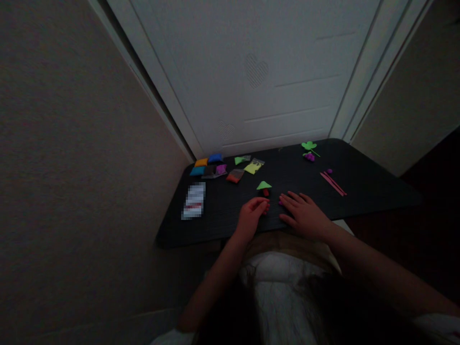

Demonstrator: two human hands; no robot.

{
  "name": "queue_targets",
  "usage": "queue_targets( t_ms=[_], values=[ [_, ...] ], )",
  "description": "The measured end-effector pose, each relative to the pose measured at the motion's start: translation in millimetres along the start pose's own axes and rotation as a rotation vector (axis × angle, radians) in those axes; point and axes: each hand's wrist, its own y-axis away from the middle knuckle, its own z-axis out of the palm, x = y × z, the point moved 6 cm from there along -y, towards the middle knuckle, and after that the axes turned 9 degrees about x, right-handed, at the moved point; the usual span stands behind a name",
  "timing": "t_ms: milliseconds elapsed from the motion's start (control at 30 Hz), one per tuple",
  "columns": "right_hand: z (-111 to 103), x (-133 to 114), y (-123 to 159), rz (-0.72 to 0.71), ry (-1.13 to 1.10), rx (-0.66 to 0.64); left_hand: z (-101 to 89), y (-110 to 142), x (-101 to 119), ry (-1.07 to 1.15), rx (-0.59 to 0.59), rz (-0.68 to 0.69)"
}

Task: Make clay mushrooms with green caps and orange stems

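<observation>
My left hand (251, 213) rests near the front of the black table with thumb and fingers drawn together. Whatever it may pinch is too small and dark to make out. Just beyond its fingertips is a small clay piece with a light green, cone-like top (264, 185) and a red part (265, 192) under it. My right hand (304, 214) lies palm down on the table, fingers stretched out. A bit of purple clay (281, 202) peeks out at its fingertips, the rest hidden beneath them.
Clay packets in several colours, such as a yellow bag (254, 166) and a red bag (235, 176), lie at the back left. A blurred white packet (194, 201) is nearer. Rightward are pink sticks (332, 184), a purple ball (329, 171), a purple cluster (309, 157) and a green clover shape (309, 145).
</observation>
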Motion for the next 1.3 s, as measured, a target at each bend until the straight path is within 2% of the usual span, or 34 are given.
queue_targets(
  t_ms=[300, 567, 833, 933, 1100, 1300],
  values=[
    [-5.5, -26.2, 18.4, -0.087, -0.011, -0.054, -0.9, 0.3, -1.2, -0.001, 0.005, -0.010],
    [1.2, -5.9, -6.9, 0.017, 0.040, -0.016, 0.0, 0.3, -0.6, 0.025, 0.012, -0.027],
    [-2.6, -45.9, 26.4, -0.103, -0.063, -0.071, -1.1, -1.3, -3.3, 0.020, 0.002, -0.008],
    [1.2, -34.0, 14.0, -0.056, -0.041, -0.057, -1.1, -1.3, -3.5, 0.029, 0.007, -0.013],
    [9.6, 7.5, -11.7, 0.114, 0.049, -0.033, -0.3, -0.4, -1.9, 0.035, 0.007, -0.032],
    [9.2, 25.9, -4.9, 0.114, 0.032, -0.069, -0.4, -0.9, -3.1, 0.044, -0.003, -0.024]
  ],
)
